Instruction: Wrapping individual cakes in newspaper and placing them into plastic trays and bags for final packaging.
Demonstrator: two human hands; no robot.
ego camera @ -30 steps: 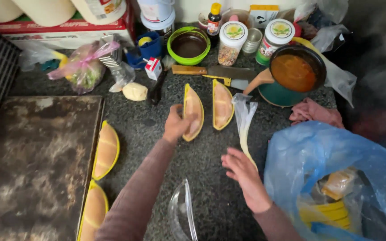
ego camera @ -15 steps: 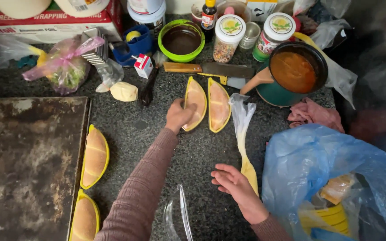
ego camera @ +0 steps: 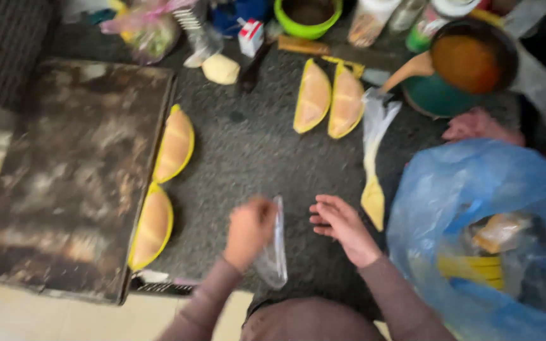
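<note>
The left hand (ego camera: 248,230) is clenched around a clear, thin plastic piece (ego camera: 273,249) at the near edge of the dark speckled tabletop (ego camera: 248,145), while the right hand (ego camera: 341,224) hovers released just beside it. Held only by its edge, the plastic could slip to the floor. A dark pan (ego camera: 469,60) holds orange sauce, a green bowl (ego camera: 308,14) something brown, and the blue plastic bag (ego camera: 475,183) yellow packaging.

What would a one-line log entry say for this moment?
left hand: grips clear plastic container | right hand: open, beside it | counter: four filled pastries
</note>
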